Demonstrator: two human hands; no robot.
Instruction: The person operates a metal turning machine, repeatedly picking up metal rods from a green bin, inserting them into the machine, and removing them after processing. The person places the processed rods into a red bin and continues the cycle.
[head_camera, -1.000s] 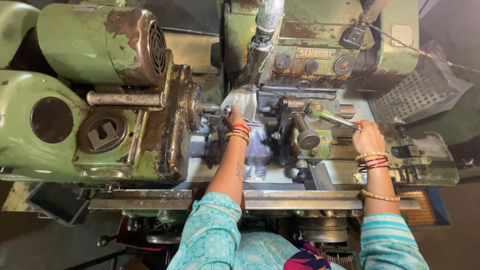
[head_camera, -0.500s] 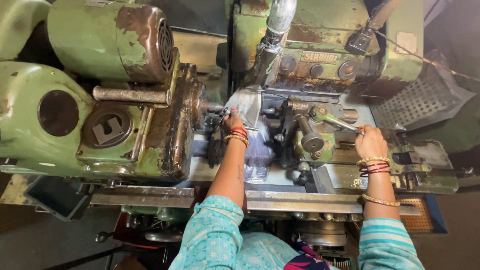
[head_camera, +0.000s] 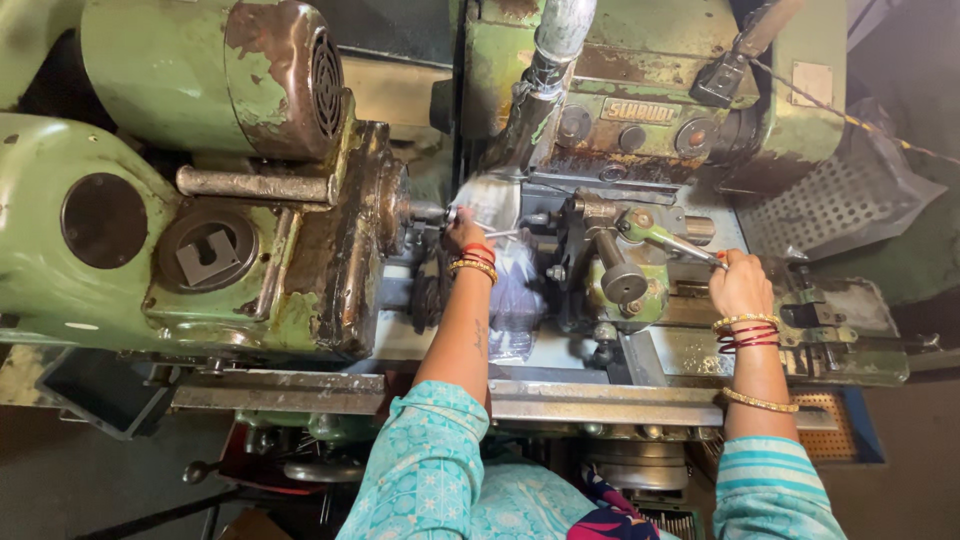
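I look down on an old green lathe-type machine (head_camera: 250, 270). My left hand (head_camera: 463, 234) reaches in beside the spindle end (head_camera: 400, 210), its fingers pinched on a small metal part under a clear plastic splash sheet (head_camera: 505, 290). My right hand (head_camera: 738, 284) is closed around the end of a green-hubbed metal lever (head_camera: 665, 238) on the tool block (head_camera: 610, 270). Both wrists carry red and gold bangles, and the sleeves are teal.
A rusty green motor (head_camera: 230, 70) sits at the top left, with a coolant hose (head_camera: 550, 60) hanging over the work area. A perforated metal guard (head_camera: 830, 205) lies at the right. The steel bed rail (head_camera: 560, 400) runs across in front of me.
The view has shifted slightly down and right. My left hand has settled closer to the spindle end; my right hand stays on the lever.
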